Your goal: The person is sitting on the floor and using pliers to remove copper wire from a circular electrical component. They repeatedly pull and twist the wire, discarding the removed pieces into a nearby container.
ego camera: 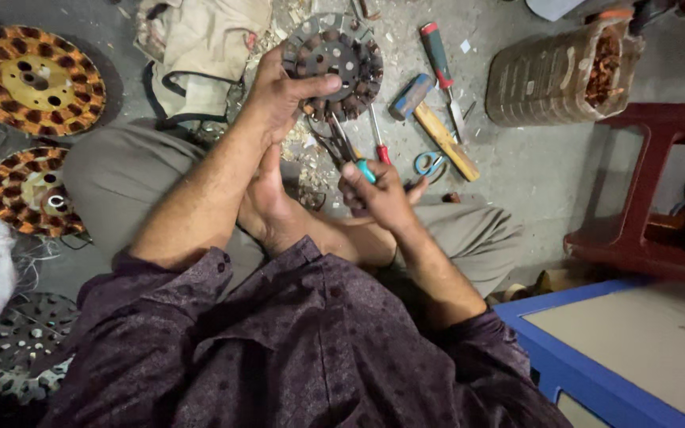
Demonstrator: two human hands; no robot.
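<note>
My left hand (283, 91) grips a round dark fan stator (334, 63) with copper-brown coils around its rim, thumb laid across its lower face. Held upright, the stator sits above the floor. My right hand (378, 194) holds pliers (342, 147) with a teal handle, their jaws pointing up at the stator's lower edge. Both forearms cross over my lap; my bare foot lies under the left wrist.
On the concrete floor lie a red-handled screwdriver (438, 55), a hammer (438, 127), blue scissors (430, 162) and scraps. Two wound stators (33, 79) (29, 190) lie at left, a bare one (21, 345) lower left. A sack of copper wire (564, 71), a red stool (652, 190) and a blue-edged table (596, 372) stand right.
</note>
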